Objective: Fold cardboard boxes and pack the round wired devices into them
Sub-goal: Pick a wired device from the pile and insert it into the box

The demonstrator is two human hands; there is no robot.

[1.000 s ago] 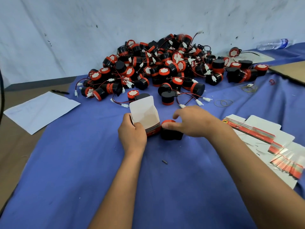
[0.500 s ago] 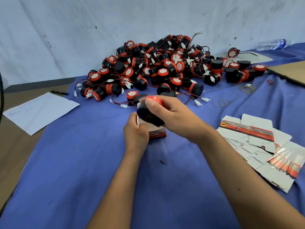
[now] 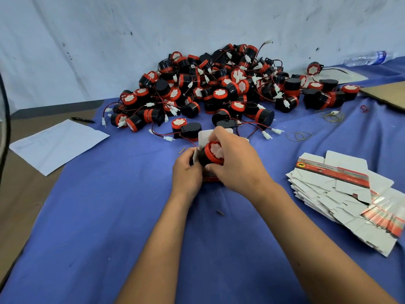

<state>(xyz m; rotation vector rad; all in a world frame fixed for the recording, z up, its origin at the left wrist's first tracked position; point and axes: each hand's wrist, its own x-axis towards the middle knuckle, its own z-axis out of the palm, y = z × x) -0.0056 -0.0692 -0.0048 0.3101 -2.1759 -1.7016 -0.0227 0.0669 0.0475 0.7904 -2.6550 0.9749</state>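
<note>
While print on the flat boxes (image 3: 333, 172) blurs, a tiger-like logo (image 3: 301, 165) shows.

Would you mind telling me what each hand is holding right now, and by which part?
Right hand grips a round device by its sides; left hand holds the open box by its left wall.

Packing workshop: heaped wired devices (image 3: 219, 88), stacked flat cartons (image 3: 341, 189), cloth-covered table (image 3: 109, 216).

Matt blue cloth (image 3: 109, 216), glossy black plastic devices (image 3: 219, 88), white cardboard flats (image 3: 341, 189)
</note>
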